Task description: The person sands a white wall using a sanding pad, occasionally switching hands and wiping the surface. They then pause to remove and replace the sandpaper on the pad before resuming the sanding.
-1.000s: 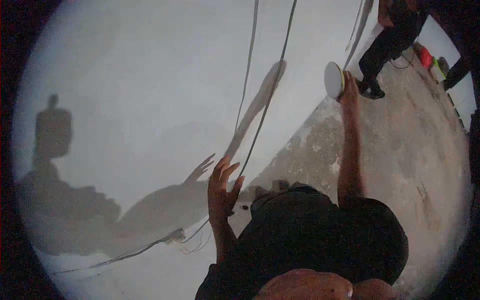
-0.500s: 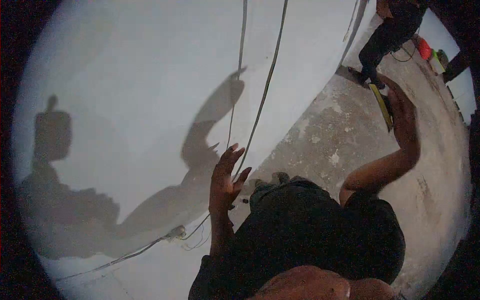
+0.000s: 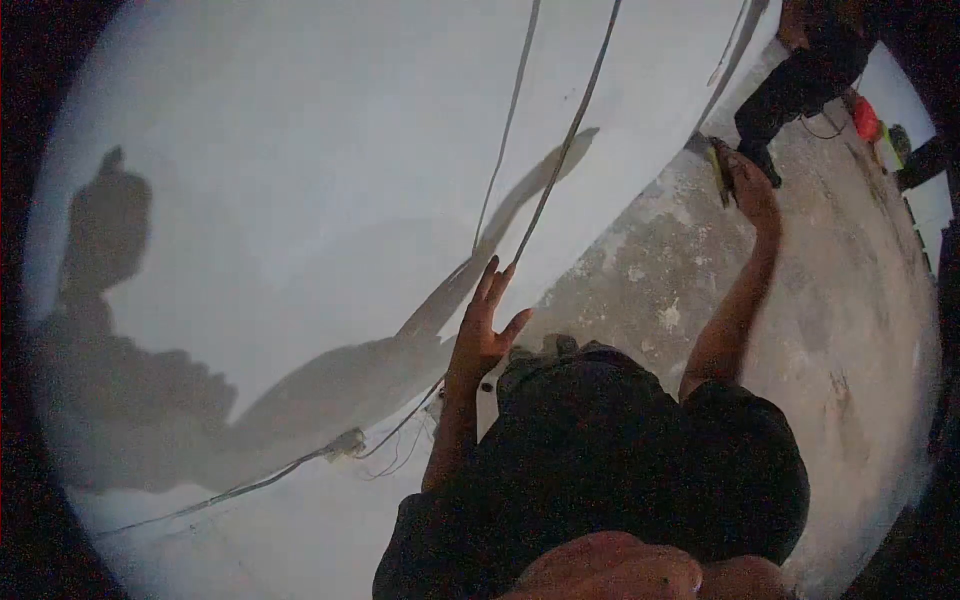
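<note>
My left hand (image 3: 485, 330) is open, its fingers spread against the white wall (image 3: 330, 200). Its fingertips lie right by the lower end of a dark cable (image 3: 560, 150) that runs up the wall, and a second cable (image 3: 510, 130) hangs to its left. Out in front, my right hand (image 3: 752, 190) is closed round a flat tool with a yellow face (image 3: 720, 178), held near the foot of the wall. The tool is seen nearly edge-on, and my fingers hide part of it.
Another person in dark trousers (image 3: 800, 85) is at the upper right, with a red item (image 3: 865, 118) beyond. The worn concrete floor (image 3: 650, 270) meets the wall along a slanting edge. Loose wires come out at a wall fitting (image 3: 347, 443) at lower left.
My right arm has straightened, carrying the yellow-faced tool forward and left towards the wall. My left hand has slid slightly up and right in view, its fingers more spread.
</note>
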Demonstrator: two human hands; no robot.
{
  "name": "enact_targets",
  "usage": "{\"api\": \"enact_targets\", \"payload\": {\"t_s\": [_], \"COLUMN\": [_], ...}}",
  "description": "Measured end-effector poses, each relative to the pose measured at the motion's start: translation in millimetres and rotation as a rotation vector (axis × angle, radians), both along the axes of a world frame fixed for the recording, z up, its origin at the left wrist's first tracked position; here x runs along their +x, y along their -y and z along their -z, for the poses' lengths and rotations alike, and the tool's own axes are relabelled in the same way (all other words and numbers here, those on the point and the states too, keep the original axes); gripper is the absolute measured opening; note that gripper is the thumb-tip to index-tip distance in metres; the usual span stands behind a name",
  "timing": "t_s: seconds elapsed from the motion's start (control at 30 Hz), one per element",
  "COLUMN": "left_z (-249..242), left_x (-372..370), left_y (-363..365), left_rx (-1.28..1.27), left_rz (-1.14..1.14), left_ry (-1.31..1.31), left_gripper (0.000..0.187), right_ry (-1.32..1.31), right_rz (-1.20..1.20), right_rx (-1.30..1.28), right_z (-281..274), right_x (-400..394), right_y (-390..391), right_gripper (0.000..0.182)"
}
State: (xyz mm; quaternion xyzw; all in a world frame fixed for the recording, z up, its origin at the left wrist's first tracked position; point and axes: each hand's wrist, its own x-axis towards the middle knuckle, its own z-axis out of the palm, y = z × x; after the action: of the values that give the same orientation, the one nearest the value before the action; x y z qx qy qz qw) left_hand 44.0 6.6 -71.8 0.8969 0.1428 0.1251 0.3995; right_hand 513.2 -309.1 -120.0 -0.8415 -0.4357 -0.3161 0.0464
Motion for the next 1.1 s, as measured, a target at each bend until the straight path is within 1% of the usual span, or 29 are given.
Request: {"api": "enact_targets", "payload": {"t_s": [0.03,0.1,0.13,0.17,0.2,0.23,0.27,0.3,0.37,0.4,0.43,0.5,0.53,0.6,0.63,0.67,0.73,0.77,0.8,0.87,0.9,0.93,1.0,1.03,1.1], "left_z": [4.9,10.6,12.4,13.4,12.6,10.7,9.5,10.8,11.4,8.4,0.3,-9.3,-8.9,-13.6,-16.3,-19.1,-24.8,-26.5,-29.7,-33.9,-38.5,-39.6,-41.7,-43.9,-46.8], "left_x": [3.6,9.7,11.8,12.2,13.4,13.8,13.7,13.2,16.0,14.2,14.1,11.2,5.4,-0.2,-0.1,-0.8,-0.8,-1.5,3.7,-1.0,0.2,1.4,5.1,7.0,6.8], "left_y": [0.3,0.6,1.8,2.9,4.1,5.9,7.6,7.8,9.4,9.0,11.3,15.0,15.6,16.5,16.9,18.0,20.6,20.9,23.8,21.9,22.6,23.9,28.2,31.6,36.1], "left_rx": [0.005,0.011,0.019,0.027,0.028,0.004,-0.021,-0.023,-0.091,-0.091,-0.118,-0.148,-0.191,-0.231,-0.210,-0.190,-0.188,-0.186,-0.187,-0.156,-0.185,-0.179,-0.045,-0.040,0.005], "left_rz": [-0.003,-0.004,0.001,0.005,0.002,-0.002,-0.006,-0.007,0.034,0.033,0.046,0.056,0.038,0.024,0.025,0.027,0.004,-0.025,-0.021,-0.060,-0.067,-0.061,-0.090,-0.083,-0.118], "left_ry": [0.027,0.061,0.077,0.091,0.090,0.080,0.067,0.062,0.132,0.131,0.110,0.091,0.071,0.048,0.038,0.023,0.006,-0.006,-0.019,-0.038,-0.048,-0.051,-0.058,-0.058,-0.082], "left_gripper": [0.070,0.070,0.070,0.070,0.070,0.070,0.070,0.070,0.070,0.070,0.069,0.068,0.069,0.069,0.071,0.073,0.076,0.078,0.078,0.080,0.081,0.081,0.083,0.083,0.083], "right_ry": [0.120,-0.469,-1.255,-1.424,-1.399,-1.396,-1.378,-1.419,-1.402,-1.408,-1.414,-1.189,-1.188,-0.756,-0.881,-0.883,-0.784,-0.904,-0.912,-0.852,-0.784,-0.782,-0.818,-0.815,-0.712], "right_rz": [-0.012,-0.116,0.143,-0.197,-0.153,-0.104,-0.031,-0.030,-0.146,-0.200,-0.200,-0.152,-0.152,-0.297,-0.368,-0.362,-0.371,-0.395,-0.386,-0.414,-0.466,-0.461,-0.372,-0.369,-0.317], "right_rx": [-0.040,0.574,0.537,0.852,0.955,0.962,0.913,0.985,1.067,1.123,1.125,1.092,1.088,0.911,1.025,1.029,0.900,0.892,0.896,0.912,0.933,0.941,0.842,0.849,1.012], "right_z": [16.4,41.3,19.4,49.9,20.5,-0.1,13.5,8.8,23.7,22.5,15.5,-3.2,-13.7,-33.3,-28.1,-29.1,-46.6,-42.9,-44.8,-51.7,-47.6,-43.1,-36.6,-35.1,-30.0], "right_x": [13.8,-22.0,-23.1,-35.5,-86.1,-116.7,-118.9,-135.9,-148.3,-162.6,-172.5,-189.5,-201.4,-216.6,-217.5,-220.4,-226.5,-227.3,-224.6,-233.3,-230.0,-224.7,-208.8,-198.8,-179.2], "right_y": [6.4,-38.5,-60.7,-80.1,-110.8,-131.6,-146.2,-161.4,-175.7,-184.7,-190.6,-199.0,-203.7,-212.2,-220.7,-222.6,-222.8,-223.8,-221.9,-225.8,-226.2,-223.4,-213.2,-207.8,-201.2], "right_gripper": [0.041,0.042,0.043,0.041,0.042,0.043,0.038,0.036,0.034,0.034,0.034,0.029,0.029,0.029,0.034,0.034,0.036,0.038,0.038,0.036,0.034,0.034,0.037,0.037,0.031]}}
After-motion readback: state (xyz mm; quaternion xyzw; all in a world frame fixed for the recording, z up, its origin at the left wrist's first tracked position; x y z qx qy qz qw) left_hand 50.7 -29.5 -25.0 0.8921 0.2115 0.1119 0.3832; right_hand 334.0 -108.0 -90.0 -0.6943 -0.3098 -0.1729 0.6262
